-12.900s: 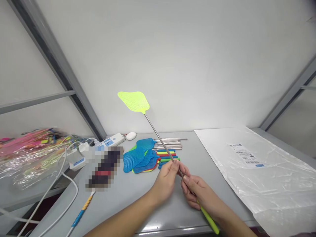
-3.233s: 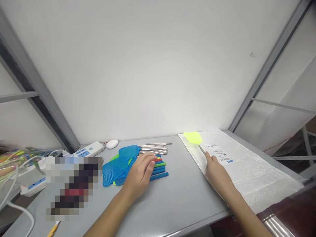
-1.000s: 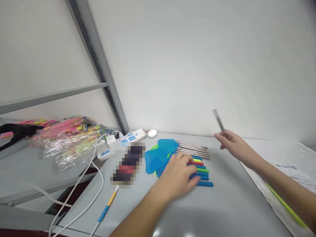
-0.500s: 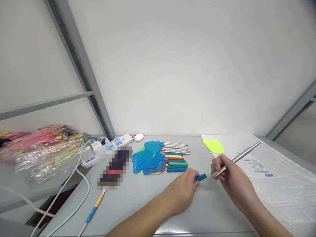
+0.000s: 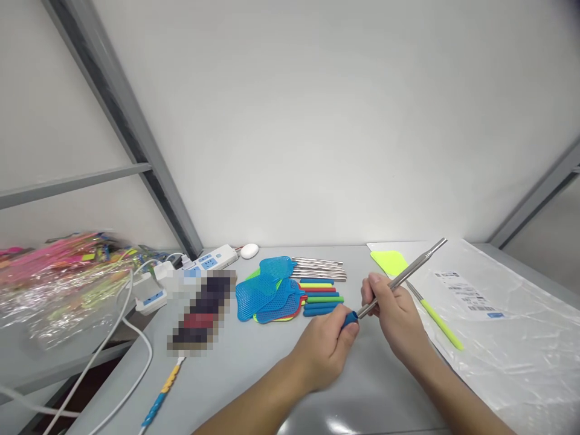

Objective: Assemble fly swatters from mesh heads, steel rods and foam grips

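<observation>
My left hand (image 5: 324,347) is closed around a blue handle sleeve (image 5: 350,318), whose open end shows past the thumb. In my right hand (image 5: 392,311) is a metal rod (image 5: 403,277), slanting up to the right. The rod's lower tip meets the mouth of the sleeve; I cannot tell whether it is inside. Left of my hands lie overlapping fly swatter heads (image 5: 260,293), mostly blue, beside several thin metal rods (image 5: 319,266) and a row of coloured handle sleeves (image 5: 324,299). An assembled yellow-green fly swatter (image 5: 441,324) lies behind my right hand.
A white plastic bag (image 5: 512,344) with a printed label covers the table's right side. On the left are power strips (image 5: 211,261), a white rounded object (image 5: 249,251), cables (image 5: 149,356), a blurred-out dark object (image 5: 203,311), and clear bags (image 5: 67,284) of colourful items.
My right hand has brought the rod left and down to the sleeve. My left hand has drawn slightly back left, turning the sleeve's opening towards the rod. The view has shifted slightly.
</observation>
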Action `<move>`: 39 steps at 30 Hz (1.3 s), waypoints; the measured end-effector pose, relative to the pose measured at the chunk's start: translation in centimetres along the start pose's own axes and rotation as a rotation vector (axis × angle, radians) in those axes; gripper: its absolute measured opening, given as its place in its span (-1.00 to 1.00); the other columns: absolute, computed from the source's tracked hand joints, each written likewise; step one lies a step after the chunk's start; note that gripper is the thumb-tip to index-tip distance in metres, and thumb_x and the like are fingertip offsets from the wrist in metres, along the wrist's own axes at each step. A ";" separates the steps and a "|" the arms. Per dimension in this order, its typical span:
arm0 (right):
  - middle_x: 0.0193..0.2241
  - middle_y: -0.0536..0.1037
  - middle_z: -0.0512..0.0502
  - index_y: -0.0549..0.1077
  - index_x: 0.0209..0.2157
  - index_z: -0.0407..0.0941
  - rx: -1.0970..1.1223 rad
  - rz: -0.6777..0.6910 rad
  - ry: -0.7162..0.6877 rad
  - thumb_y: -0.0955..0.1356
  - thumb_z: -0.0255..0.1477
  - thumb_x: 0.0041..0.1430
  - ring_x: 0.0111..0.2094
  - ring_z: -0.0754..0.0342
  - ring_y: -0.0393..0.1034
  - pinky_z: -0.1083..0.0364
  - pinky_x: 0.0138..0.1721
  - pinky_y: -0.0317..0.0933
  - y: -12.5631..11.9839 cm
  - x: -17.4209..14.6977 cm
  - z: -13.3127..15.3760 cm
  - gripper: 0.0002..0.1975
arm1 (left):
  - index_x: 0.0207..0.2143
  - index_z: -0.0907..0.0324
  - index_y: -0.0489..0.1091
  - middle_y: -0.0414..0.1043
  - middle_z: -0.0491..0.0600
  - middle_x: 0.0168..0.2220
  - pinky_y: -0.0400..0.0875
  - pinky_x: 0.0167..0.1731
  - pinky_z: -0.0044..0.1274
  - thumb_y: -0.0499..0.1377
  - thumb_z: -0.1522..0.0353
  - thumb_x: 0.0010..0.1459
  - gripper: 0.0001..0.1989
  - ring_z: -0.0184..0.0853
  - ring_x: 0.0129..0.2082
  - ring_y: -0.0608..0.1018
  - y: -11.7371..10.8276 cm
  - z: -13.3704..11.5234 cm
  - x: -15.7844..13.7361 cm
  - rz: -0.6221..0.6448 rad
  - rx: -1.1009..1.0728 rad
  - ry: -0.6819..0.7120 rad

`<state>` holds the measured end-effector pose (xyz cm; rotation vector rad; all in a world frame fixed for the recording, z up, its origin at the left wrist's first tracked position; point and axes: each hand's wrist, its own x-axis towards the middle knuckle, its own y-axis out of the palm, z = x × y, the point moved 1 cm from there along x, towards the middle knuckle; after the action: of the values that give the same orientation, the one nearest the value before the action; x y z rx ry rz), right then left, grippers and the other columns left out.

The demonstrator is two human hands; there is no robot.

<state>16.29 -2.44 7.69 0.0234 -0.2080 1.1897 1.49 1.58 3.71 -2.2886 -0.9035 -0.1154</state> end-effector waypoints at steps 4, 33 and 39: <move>-0.58 0.18 0.07 0.24 -0.57 -0.09 -0.011 -0.040 -0.027 0.17 -0.09 0.30 -0.51 0.15 0.11 0.17 -0.45 0.09 0.5 0.2 -0.4 -0.54 | -0.33 0.13 0.18 0.25 -0.13 -0.46 0.10 -0.44 -0.54 -0.11 0.27 0.35 -0.79 -0.38 -0.48 0.28 -0.5 0.3 0.2 -0.005 0.104 0.012; -0.66 0.00 0.17 0.27 -0.49 -0.06 0.569 0.034 -0.055 0.24 -0.14 0.27 -0.64 0.21 -0.06 0.17 -0.55 0.11 4.0 1.5 3.9 -0.65 | -0.18 0.18 0.29 0.27 -0.11 -0.48 0.16 -0.44 -0.53 -0.12 0.25 0.35 -0.73 -0.38 -0.50 0.30 -1.0 -0.1 0.2 -0.109 -0.042 0.003; -0.68 0.01 0.17 0.27 -0.49 -0.05 0.412 0.129 0.025 0.23 -0.02 0.23 -0.66 0.21 -0.12 0.19 -0.66 -0.08 4.5 1.6 3.0 -0.59 | -0.31 0.21 0.33 0.38 -0.07 -0.42 0.24 -0.39 -0.54 -0.12 0.23 0.36 -0.66 -0.39 -0.43 0.37 -0.4 -1.0 0.4 -0.013 -0.282 -0.119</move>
<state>12.29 0.34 10.47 0.3597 0.0617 1.3444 1.69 1.40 4.75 -2.5725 -1.0181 -0.1193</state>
